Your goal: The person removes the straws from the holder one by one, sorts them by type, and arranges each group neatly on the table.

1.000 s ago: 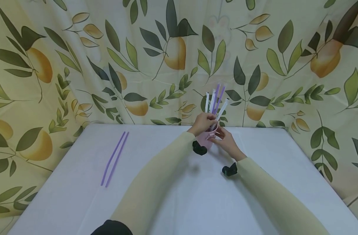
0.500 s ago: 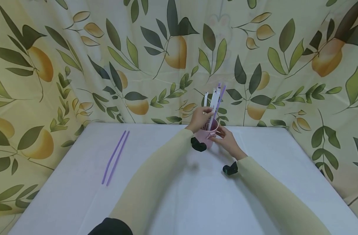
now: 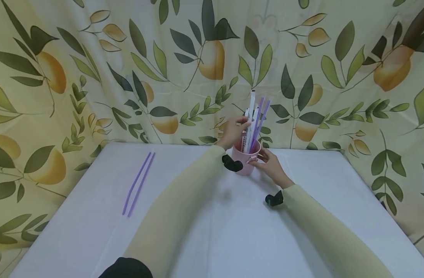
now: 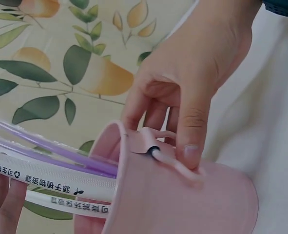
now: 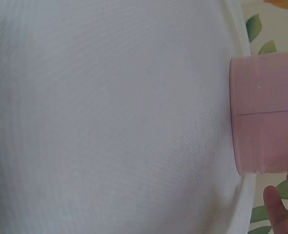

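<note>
At the far middle of the table, a pink cup [image 3: 246, 168] stands upright, holding paper-wrapped white straws [image 4: 51, 180] and purple straws [image 3: 265, 112]. My left hand [image 3: 233, 132] is over the cup's left side, thumb and fingers pinching a white wrapped straw [image 3: 252, 101] that rises above the others. Its lower end is among the rest. My right hand [image 3: 272, 168] grips the cup from the right; in the left wrist view its thumb presses the pink bow-shaped piece [image 4: 175, 168] on the cup wall. The right wrist view shows the cup's lower wall [image 5: 268, 141] and some fingertips [image 5: 278, 209].
Two purple straws [image 3: 142, 182] lie side by side on the left of the white-covered table [image 3: 233, 231]. A fruit-and-leaf patterned curtain [image 3: 184, 73] hangs right behind the table's far edge. Black straps [image 3: 274, 199] sit at both wrists.
My left hand has shifted up and slightly left, raising one white wrapped straw above the others. The right hand stays on the cup. Both purple straws on the table lie as before.
</note>
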The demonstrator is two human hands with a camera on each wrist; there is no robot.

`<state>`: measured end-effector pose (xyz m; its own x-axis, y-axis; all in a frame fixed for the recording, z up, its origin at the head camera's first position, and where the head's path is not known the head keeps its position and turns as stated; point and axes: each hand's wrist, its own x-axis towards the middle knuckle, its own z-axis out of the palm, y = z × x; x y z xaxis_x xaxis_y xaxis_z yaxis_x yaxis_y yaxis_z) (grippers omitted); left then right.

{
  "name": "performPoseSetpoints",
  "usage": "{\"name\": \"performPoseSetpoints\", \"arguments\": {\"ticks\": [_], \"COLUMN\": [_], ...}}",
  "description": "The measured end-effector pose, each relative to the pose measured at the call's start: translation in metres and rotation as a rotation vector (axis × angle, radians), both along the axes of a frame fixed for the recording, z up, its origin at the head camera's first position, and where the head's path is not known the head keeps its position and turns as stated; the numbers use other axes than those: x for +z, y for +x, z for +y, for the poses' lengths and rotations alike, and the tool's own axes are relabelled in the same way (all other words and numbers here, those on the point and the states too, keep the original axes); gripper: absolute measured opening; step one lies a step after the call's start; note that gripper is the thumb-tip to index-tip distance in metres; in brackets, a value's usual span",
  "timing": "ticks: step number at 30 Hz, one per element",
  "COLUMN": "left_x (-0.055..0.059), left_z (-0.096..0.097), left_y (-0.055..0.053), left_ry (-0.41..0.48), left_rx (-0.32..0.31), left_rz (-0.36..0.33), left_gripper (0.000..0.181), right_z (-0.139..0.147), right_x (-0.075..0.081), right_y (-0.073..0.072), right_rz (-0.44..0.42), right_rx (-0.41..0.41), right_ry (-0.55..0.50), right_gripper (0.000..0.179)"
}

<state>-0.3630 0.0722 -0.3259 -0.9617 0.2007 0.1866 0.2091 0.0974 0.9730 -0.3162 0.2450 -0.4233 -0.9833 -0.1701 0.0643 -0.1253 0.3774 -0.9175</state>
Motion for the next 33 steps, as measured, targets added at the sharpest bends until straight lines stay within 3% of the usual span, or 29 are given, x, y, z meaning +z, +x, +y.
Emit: {"name": "performPoseSetpoints", "arguments": {"ticks": [13, 25, 33], "left_x": [0.015, 0.026, 0.038], "left_z": [-0.014, -0.027, -0.036], "left_y": [0.0, -0.001, -0.003], "left_ry": [0.092, 0.062, 0.123], "left_rx": [0.021, 0.038, 0.077], "left_rz": [0.018, 0.048, 0.048], "left_gripper": [0.026, 0.027, 0.025], "right_z": [0.001, 0.0, 0.002], "right_x": [-0.003, -0.004, -0.004], "right_y": [-0.003, -0.003, -0.004], "right_rz": [0.004, 0.008, 0.008], "right_rx": [-0.013, -0.002, -0.005], "right_ry": [0.017, -0.003, 0.013], "right_gripper": [0.076, 0.078, 0.078]}}
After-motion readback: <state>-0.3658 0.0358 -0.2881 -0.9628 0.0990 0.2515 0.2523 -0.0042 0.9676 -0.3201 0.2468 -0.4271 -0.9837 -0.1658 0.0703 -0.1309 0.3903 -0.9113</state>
